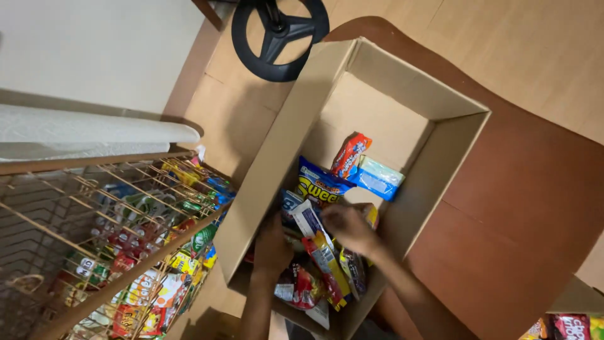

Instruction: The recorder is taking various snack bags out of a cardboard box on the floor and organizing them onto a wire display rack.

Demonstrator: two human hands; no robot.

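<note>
Two bare hands inside a cardboard box (286, 135), left hand (272, 247) and right hand (348, 228) each with grip closed on snack packets (324, 258), blue packet (319, 184) just beyond the grip, wire rack (107, 239) left.

box (277, 164): matt cardboard | snack packets (327, 258): glossy plastic | rack (107, 208): metal wire

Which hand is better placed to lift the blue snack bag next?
Probably the right hand: it lies nearer the blue snack bag in the cardboard box. The left hand sits lower, among red packets.
</note>
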